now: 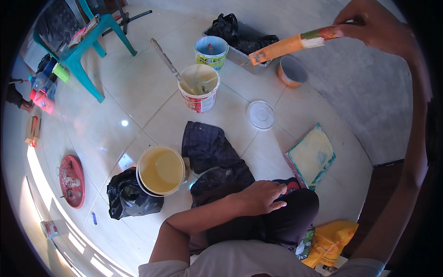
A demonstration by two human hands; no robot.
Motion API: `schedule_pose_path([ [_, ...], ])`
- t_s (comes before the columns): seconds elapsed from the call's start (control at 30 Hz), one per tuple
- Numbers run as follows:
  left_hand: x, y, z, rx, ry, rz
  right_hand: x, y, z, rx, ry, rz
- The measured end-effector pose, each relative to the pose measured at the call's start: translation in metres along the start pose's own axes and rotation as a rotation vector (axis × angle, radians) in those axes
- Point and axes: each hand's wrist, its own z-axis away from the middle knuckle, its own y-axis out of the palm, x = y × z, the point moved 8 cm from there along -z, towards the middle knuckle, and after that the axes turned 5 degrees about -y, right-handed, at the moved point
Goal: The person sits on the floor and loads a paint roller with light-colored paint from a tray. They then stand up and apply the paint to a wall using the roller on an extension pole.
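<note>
My right hand (369,25) is raised high at the upper right, fingers closed on the handle of a flat orange tool (288,46) whose tip points left over a grey tray. My left hand (263,196) lies palm down on my dark-trousered knee and holds nothing. In front of me stand a white bucket of cream paint (199,87) with a long stirring stick (167,64) in it, a smaller blue-rimmed bucket (211,51), and a larger bucket of yellowish liquid (160,171).
A dark cloth (207,145) lies on the tiled floor. Around it: a clear round lid (261,114), an orange bowl (291,70), a paint-smeared board (313,156), black bags (129,197), a red tray (71,181), a teal plastic chair (83,51), a yellow packet (330,242).
</note>
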Motion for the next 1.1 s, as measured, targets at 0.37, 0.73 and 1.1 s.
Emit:
schedule_pose_path([
  [0.37, -0.002, 0.000, -0.003, -0.001, -0.010, -0.027, -0.013, 0.054, -0.029, -0.258, -0.320, -0.172],
  [0.73, 0.002, 0.004, -0.006, 0.081, -0.062, -0.053, -0.020, 0.070, -0.003, -0.321, -0.533, -0.263],
  [1.1, 0.008, -0.005, 0.008, 0.068, -0.149, -0.022, -0.077, 0.138, 0.087, -0.365, -0.215, -0.610],
])
